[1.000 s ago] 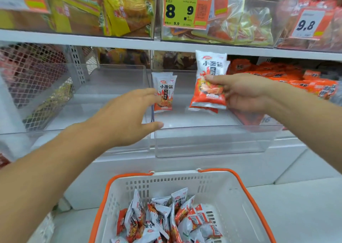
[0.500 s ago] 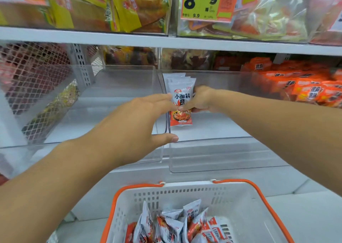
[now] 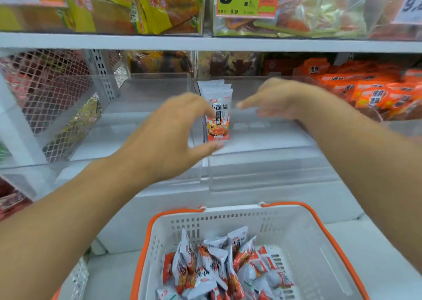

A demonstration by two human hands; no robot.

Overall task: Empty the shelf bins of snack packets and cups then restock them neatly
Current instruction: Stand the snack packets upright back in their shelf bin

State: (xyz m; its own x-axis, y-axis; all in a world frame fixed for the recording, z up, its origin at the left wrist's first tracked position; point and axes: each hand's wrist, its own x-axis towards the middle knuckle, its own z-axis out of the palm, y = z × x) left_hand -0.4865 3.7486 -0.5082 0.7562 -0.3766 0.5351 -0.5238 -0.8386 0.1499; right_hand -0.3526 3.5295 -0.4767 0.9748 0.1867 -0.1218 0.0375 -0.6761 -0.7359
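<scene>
Several snack packets [image 3: 218,112] are stood upright in a row against the left wall of a clear shelf bin [image 3: 269,174] at the centre of the frame. The left hand [image 3: 169,137] is held at the front packet with curled fingers and thumb spread round it; whether it is actually gripped cannot be told through the blur. The right hand [image 3: 276,101] is held just right of the row, fingers loosely extended and holding nothing. More packets [image 3: 219,270] are piled in a white basket [image 3: 296,226] with orange handles at the lower centre.
</scene>
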